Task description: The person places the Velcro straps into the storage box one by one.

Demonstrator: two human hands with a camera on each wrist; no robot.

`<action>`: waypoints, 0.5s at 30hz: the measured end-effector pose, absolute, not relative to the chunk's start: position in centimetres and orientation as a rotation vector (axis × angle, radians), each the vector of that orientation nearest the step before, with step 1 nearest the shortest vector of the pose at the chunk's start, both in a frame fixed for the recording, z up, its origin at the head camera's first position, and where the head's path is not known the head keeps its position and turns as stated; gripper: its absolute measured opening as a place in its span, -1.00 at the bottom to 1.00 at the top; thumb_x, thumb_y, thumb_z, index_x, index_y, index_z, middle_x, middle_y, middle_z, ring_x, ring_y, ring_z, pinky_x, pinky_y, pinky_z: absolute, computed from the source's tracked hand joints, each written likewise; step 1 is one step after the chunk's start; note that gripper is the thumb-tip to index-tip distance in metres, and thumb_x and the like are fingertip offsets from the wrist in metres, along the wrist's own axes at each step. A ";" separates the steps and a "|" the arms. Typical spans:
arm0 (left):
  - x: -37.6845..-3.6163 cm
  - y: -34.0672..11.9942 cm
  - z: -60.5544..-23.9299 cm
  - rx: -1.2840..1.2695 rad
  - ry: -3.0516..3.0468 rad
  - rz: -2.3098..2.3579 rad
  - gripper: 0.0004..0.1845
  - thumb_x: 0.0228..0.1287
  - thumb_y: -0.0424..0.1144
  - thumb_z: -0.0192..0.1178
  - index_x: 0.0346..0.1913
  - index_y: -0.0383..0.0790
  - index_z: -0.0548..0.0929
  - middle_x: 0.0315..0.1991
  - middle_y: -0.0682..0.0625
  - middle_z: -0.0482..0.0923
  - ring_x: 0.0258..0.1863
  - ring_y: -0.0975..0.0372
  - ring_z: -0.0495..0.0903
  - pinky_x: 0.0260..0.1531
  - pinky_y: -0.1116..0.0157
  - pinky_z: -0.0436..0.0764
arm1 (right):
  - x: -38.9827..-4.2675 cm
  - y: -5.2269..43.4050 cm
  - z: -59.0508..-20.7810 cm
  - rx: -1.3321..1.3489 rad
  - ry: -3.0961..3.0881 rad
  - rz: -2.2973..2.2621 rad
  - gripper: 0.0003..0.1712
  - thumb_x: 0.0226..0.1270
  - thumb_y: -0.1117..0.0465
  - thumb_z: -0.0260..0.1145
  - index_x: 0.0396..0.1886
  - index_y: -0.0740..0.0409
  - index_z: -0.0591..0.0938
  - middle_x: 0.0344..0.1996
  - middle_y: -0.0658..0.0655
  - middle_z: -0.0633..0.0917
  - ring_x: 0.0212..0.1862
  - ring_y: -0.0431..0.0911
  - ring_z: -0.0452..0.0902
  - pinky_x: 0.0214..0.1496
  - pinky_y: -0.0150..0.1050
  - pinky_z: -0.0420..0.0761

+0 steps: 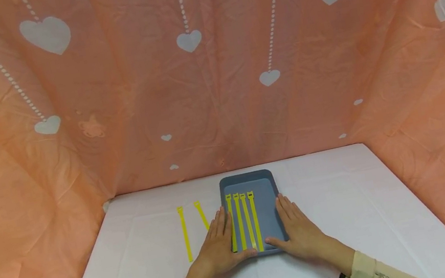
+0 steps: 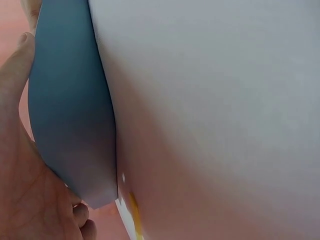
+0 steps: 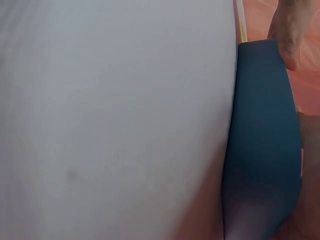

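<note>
A grey-blue rectangular tray [image 1: 266, 205] lies on the white table, with several yellow cable straps [image 1: 247, 219] side by side in its left half, slotted heads toward the far end. My left hand [image 1: 219, 246] lies along the tray's left side, fingers straight, thumb at the near rim. On the opposite side, my right hand [image 1: 302, 234] has straight fingers against the wall and its thumb over the near right corner. The left wrist view shows the tray's outer wall [image 2: 75, 100] beside the thumb; the right wrist view shows that wall [image 3: 262, 130] too.
Left of the tray, one yellow strap [image 1: 185, 235] lies straight on the white table [image 1: 348, 191]. Another strap [image 1: 200, 212] lies slanted, partly hidden by the left hand. A peach curtain [image 1: 226, 108] with white hearts encloses the table's back and sides.
</note>
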State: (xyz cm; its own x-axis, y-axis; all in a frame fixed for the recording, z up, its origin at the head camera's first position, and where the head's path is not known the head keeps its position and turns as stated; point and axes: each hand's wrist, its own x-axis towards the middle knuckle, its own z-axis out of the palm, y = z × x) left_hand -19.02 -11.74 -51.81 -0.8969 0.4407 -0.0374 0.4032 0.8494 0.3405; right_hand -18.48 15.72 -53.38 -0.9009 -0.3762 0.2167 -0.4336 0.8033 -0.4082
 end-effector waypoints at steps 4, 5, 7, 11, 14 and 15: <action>-19.1 -11.7 -51.7 0.665 2.903 0.505 0.40 0.24 0.59 0.25 0.72 -0.42 -0.04 0.75 -0.33 -0.28 0.75 -0.13 -0.19 0.68 -0.10 0.01 | -18.5 15.7 -53.4 0.627 -2.885 0.661 0.34 0.44 -0.45 0.30 0.68 0.53 0.05 0.69 0.49 0.04 0.71 0.33 -0.06 0.75 0.09 -0.06; -19.1 -11.7 -51.6 0.663 2.900 0.504 0.39 0.24 0.59 0.25 0.73 -0.41 -0.05 0.75 -0.33 -0.29 0.75 -0.12 -0.20 0.69 -0.09 -0.01 | -18.5 15.7 -53.3 0.623 -2.898 0.659 0.33 0.45 -0.44 0.31 0.68 0.54 0.04 0.69 0.49 0.03 0.71 0.33 -0.07 0.75 0.12 -0.04; -19.1 -11.7 -51.6 0.658 2.898 0.496 0.39 0.24 0.59 0.24 0.73 -0.40 -0.06 0.76 -0.32 -0.29 0.75 -0.11 -0.21 0.69 -0.09 -0.02 | -18.6 15.6 -53.1 0.624 -2.939 0.643 0.33 0.46 -0.43 0.30 0.68 0.53 0.02 0.70 0.48 -0.01 0.72 0.32 -0.12 0.73 0.17 -0.01; -19.3 -11.9 -51.8 0.664 2.887 0.504 0.35 0.29 0.57 0.22 0.73 -0.39 -0.06 0.76 -0.32 -0.28 0.75 -0.12 -0.22 0.69 -0.08 -0.03 | -18.8 15.6 -52.9 0.635 -3.011 0.607 0.34 0.49 -0.45 0.24 0.69 0.53 -0.04 0.71 0.47 -0.09 0.74 0.29 -0.21 0.74 0.16 -0.07; -19.5 -12.3 -51.9 0.686 2.879 0.583 0.26 0.39 0.48 0.21 0.72 -0.42 -0.03 0.75 -0.33 -0.23 0.74 -0.14 -0.18 0.68 -0.12 -0.02 | -18.8 15.6 -52.9 0.640 -3.026 0.587 0.34 0.50 -0.47 0.20 0.69 0.52 -0.06 0.71 0.46 -0.11 0.74 0.28 -0.22 0.74 0.14 -0.08; -19.6 -12.5 -51.9 0.695 2.879 0.615 0.23 0.42 0.45 0.21 0.72 -0.42 -0.01 0.75 -0.33 -0.20 0.74 -0.15 -0.15 0.68 -0.13 -0.03 | -18.8 15.6 -52.9 0.641 -3.025 0.583 0.34 0.50 -0.48 0.20 0.70 0.51 -0.06 0.72 0.46 -0.11 0.74 0.28 -0.22 0.74 0.14 -0.08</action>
State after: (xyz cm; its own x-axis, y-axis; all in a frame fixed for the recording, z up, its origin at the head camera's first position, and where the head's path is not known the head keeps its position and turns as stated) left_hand -19.60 -12.45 -51.94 -0.8880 0.4594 -0.0177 0.4120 0.8123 0.4127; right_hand -18.85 15.64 -52.89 -0.9171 -0.3924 0.0709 -0.3906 0.8484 -0.3573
